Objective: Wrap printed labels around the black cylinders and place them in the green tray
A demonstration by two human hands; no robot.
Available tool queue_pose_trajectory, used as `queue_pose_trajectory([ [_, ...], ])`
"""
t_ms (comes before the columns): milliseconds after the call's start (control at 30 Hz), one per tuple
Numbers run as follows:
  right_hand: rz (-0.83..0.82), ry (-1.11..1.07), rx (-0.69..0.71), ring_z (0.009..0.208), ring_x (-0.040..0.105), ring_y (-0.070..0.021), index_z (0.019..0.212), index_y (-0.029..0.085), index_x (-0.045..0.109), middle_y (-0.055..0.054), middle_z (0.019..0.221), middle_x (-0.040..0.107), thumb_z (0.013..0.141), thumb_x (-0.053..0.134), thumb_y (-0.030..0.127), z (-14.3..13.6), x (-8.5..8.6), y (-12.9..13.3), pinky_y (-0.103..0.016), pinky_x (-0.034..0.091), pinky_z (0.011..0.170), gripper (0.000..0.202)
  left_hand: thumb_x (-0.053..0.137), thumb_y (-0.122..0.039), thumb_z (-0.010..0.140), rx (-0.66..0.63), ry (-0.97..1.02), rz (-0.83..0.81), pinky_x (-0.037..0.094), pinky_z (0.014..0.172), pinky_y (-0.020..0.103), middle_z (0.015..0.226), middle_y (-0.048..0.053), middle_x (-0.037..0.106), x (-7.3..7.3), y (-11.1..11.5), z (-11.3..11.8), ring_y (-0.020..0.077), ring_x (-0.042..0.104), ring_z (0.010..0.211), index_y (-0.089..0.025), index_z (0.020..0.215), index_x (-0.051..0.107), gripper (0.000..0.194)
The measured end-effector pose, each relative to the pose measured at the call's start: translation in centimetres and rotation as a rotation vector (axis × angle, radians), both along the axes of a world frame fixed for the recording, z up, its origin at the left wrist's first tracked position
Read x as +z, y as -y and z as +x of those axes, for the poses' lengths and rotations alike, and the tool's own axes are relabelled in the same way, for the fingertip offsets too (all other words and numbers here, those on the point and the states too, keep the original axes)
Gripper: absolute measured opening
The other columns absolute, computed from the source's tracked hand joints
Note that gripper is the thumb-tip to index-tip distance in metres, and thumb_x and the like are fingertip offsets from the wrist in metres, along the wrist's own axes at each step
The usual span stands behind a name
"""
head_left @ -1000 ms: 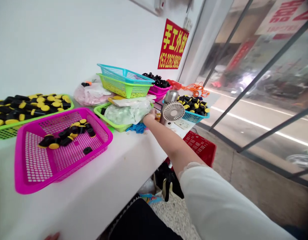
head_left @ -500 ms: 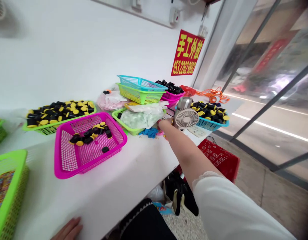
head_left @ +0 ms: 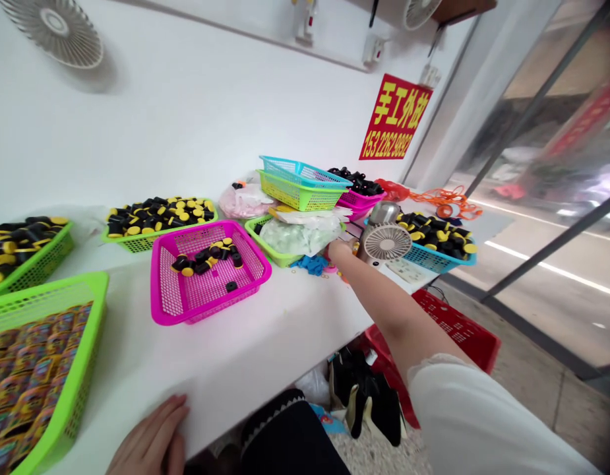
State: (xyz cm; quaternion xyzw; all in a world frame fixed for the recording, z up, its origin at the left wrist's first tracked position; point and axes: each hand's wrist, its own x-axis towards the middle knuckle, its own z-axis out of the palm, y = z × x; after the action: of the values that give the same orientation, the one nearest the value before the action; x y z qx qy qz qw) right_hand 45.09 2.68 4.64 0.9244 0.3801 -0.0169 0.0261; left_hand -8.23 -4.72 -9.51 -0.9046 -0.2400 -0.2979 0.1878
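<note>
My left hand (head_left: 151,432) lies flat at the near edge of the white table (head_left: 220,356), fingers stretched out and holding nothing. Far across the table reaches my right hand (head_left: 338,251), between a crumpled clear plastic bag (head_left: 297,235) and a small white fan (head_left: 388,242). Its fingers are hidden, so what it touches cannot be made out. Beside it lie a crumpled blue item (head_left: 312,264) and some small rings. A magenta basket (head_left: 162,309) in the middle holds several black cylinders with yellow ends (head_left: 202,262).
Green baskets (head_left: 82,389) stand at the left, one with colourful wrapped pieces (head_left: 42,356). Stacked blue and green baskets (head_left: 305,194) sit behind the bag. A blue basket (head_left: 433,262) of black-and-yellow pieces is at the right. Below are a red crate (head_left: 463,323) and black shoes (head_left: 366,396).
The view has swung left and up, so more of the left baskets and wall fan shows. More of my left hand is visible. My right hand stays beside the fan.
</note>
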Motion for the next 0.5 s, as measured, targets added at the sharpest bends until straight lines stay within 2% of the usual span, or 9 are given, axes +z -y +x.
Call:
queue_pose_trajectory([
  [100, 0.092, 0.010, 0.049, 0.107, 0.062, -0.0215, 0.123, 0.018, 0.058, -0.009, 0.126, 0.060, 0.094, 0.059, 0.037, -1.9, 0.4, 1.5, -0.044, 0.054, 0.091, 0.034, 0.047, -0.025, 0.088, 0.030, 0.015, -0.046, 0.059, 0.083, 0.044, 0.110, 0.013, 0.073, -0.1, 0.4, 0.1, 0.0269, 0.072, 0.095, -0.016, 0.109, 0.059, 0.026],
  [200, 0.241, 0.026, 0.135, 0.114, 0.059, -0.0229, 0.122, 0.020, 0.059, -0.010, 0.130, 0.058, 0.095, 0.057, 0.034, -4.8, 0.9, 4.1, -0.047, 0.050, 0.097, 0.030, 0.047, -0.024, 0.088, 0.030, 0.029, -0.074, 0.056, 0.087, 0.044, 0.112, 0.013, 0.072, -0.5, 0.4, 0.0, 0.0271, 0.070, 0.098, -0.016, 0.111, 0.059, 0.027],
  [233, 0.291, 0.023, 0.171, 0.118, 0.056, -0.0246, 0.121, 0.019, 0.060, -0.011, 0.131, 0.058, 0.096, 0.054, 0.029, -6.0, 1.0, 5.3, -0.049, 0.047, 0.101, 0.027, 0.048, -0.024, 0.088, 0.029, 0.034, -0.086, 0.056, 0.089, 0.045, 0.113, 0.013, 0.072, -0.7, 0.3, -0.1, 0.0273, 0.070, 0.100, -0.017, 0.112, 0.059, 0.027],
  [267, 0.336, 0.011, 0.215, 0.124, 0.052, -0.0287, 0.118, 0.014, 0.062, -0.017, 0.130, 0.058, 0.097, 0.048, 0.019, -7.4, 0.9, 6.6, -0.053, 0.041, 0.104, 0.026, 0.048, -0.024, 0.088, 0.029, 0.042, -0.103, 0.055, 0.090, 0.046, 0.114, 0.013, 0.071, -0.9, 0.3, -0.2, 0.0276, 0.069, 0.101, -0.017, 0.113, 0.059, 0.027],
  [333, 0.399, -0.051, 0.314, 0.125, 0.051, -0.0324, 0.112, 0.009, 0.065, -0.023, 0.126, 0.060, 0.093, 0.040, 0.005, -10.7, 0.5, 9.4, -0.054, 0.036, 0.106, 0.031, 0.049, -0.025, 0.089, 0.036, 0.060, -0.157, 0.053, 0.094, 0.047, 0.117, 0.011, 0.071, -1.1, 0.3, -0.4, 0.0282, 0.068, 0.104, -0.019, 0.114, 0.059, 0.028],
  [433, 0.425, -0.259, 0.515, 0.105, 0.065, -0.0214, 0.108, 0.018, 0.068, -0.010, 0.108, 0.071, 0.089, 0.052, 0.009, -17.0, -1.1, 13.0, -0.033, 0.049, 0.095, 0.026, 0.046, -0.032, 0.092, 0.084, 0.092, -0.297, 0.052, 0.095, 0.048, 0.119, 0.009, 0.069, -0.5, 0.5, 0.4, 0.0286, 0.067, 0.107, -0.021, 0.122, 0.056, 0.034],
  [467, 0.435, -0.390, 0.589, 0.093, 0.069, -0.0176, 0.114, 0.021, 0.066, -0.006, 0.102, 0.073, 0.088, 0.057, 0.017, -19.2, -1.8, 13.7, -0.028, 0.053, 0.085, 0.027, 0.045, -0.036, 0.093, 0.104, 0.115, -0.349, 0.052, 0.095, 0.048, 0.122, 0.010, 0.068, -0.1, 0.5, 1.0, 0.0287, 0.066, 0.109, -0.021, 0.127, 0.054, 0.038],
  [500, 0.437, -0.510, 0.632, 0.081, 0.070, -0.0152, 0.123, 0.024, 0.061, -0.002, 0.097, 0.075, 0.087, 0.062, 0.025, -21.3, -2.5, 14.2, -0.025, 0.055, 0.075, 0.037, 0.045, -0.040, 0.094, 0.114, 0.140, -0.398, 0.052, 0.096, 0.046, 0.127, 0.010, 0.065, 0.3, 0.7, 1.9, 0.0285, 0.064, 0.113, -0.020, 0.132, 0.050, 0.044],
])
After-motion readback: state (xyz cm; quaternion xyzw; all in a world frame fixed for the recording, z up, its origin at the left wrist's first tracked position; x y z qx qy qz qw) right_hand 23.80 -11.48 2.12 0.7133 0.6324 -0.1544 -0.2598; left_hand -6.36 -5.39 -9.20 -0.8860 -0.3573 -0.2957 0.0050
